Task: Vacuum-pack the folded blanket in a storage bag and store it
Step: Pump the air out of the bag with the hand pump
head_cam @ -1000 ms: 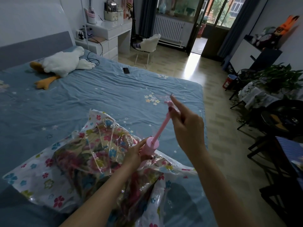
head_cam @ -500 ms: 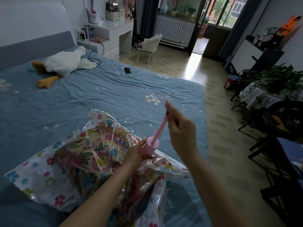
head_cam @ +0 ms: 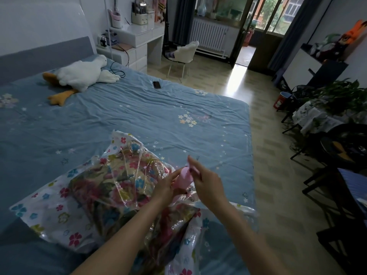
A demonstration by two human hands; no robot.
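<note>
A clear storage bag (head_cam: 59, 213) with a flower-printed border lies on the blue bed (head_cam: 139, 116). Inside it is the folded floral blanket (head_cam: 111, 187). A pink hand pump (head_cam: 184, 178) stands on the bag's near right part. My left hand (head_cam: 166, 188) grips the pump's barrel. My right hand (head_cam: 206, 182) holds the pump's handle, which is pushed down close to the barrel. The valve under the pump is hidden by my hands.
A white plush goose (head_cam: 79, 76) lies at the bed's far left, a dark phone (head_cam: 156, 84) near the far edge. White desk (head_cam: 139, 42) and chair (head_cam: 184, 54) stand beyond. Plants and dark furniture (head_cam: 337, 126) line the floor on the right.
My right hand has pushed the pump handle down from its raised, extended position until it sits near the barrel. My left hand has kept its grip on the barrel.
</note>
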